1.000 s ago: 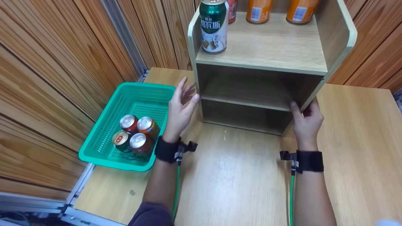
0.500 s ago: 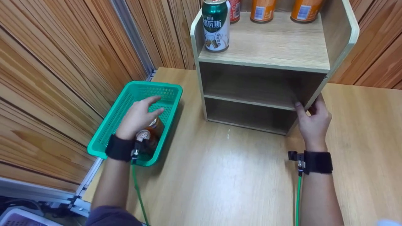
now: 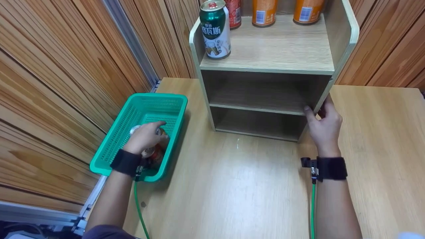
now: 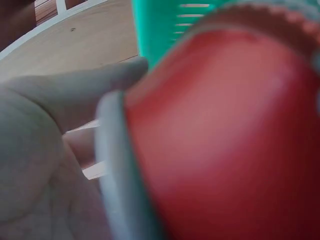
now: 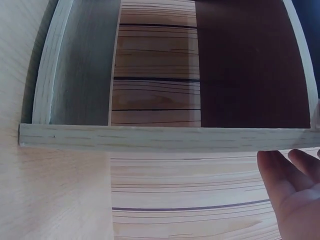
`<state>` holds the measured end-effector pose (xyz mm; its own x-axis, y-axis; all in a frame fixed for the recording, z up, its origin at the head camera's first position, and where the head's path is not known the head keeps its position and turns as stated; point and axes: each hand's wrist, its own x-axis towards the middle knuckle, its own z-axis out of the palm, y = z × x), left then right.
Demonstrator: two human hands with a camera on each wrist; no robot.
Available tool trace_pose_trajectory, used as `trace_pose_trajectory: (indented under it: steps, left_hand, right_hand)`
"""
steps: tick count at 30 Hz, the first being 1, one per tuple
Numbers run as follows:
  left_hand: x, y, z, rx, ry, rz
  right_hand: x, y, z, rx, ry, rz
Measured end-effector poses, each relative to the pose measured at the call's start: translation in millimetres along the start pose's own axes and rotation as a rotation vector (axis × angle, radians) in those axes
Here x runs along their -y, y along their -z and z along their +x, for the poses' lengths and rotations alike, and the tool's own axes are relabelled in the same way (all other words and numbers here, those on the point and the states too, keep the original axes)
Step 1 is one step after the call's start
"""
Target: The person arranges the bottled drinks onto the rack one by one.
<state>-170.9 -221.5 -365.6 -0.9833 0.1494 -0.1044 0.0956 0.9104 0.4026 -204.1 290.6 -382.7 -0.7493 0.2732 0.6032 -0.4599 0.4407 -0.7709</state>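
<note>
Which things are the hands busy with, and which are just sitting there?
Busy with:
- left hand grips a red metal can in the green plastic basket
- right hand holds the right side panel of the light wooden shelf unit

Just sitting:
- green-and-white tall can on the shelf top
- two orange cans behind it
- wooden table

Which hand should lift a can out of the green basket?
Probably the left hand: it already lies on the cans in the green plastic basket. The right hand grips the wooden shelf unit's side panel.
</note>
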Motion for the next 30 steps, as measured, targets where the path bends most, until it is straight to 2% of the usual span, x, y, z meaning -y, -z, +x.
trace_pose_trajectory:
  steps: [7, 12, 17, 22, 26, 30]
  left_hand:
    - [-7.3, 0.0, 2.5, 0.051, 0.058, 0.014]
    - [-6.3, -0.8, 3.1, 0.055, 0.043, 0.037]
    - [-1.7, -3.1, 2.7, 0.019, 0.025, 0.051]
    - [-0.5, -3.9, 0.8, -0.029, 0.044, 0.036]
    - [0.7, -4.9, 1.3, -0.084, 0.011, 0.063]
    - [2.6, -5.1, 2.3, -0.122, 0.004, 0.077]
  right_hand:
    - [-9, 1, 2, -0.008, 0.020, -0.001]
    - [-7, 0, 2, -0.001, 0.013, -0.002]
    - [-5, -1, 0, 0.004, 0.004, -0.001]
    - [-10, -1, 1, 0.012, 0.013, -0.010]
    - [-9, 0, 2, 0.019, 0.002, 0.004]
    - [-3, 1, 0, 0.023, -0.013, 0.008]
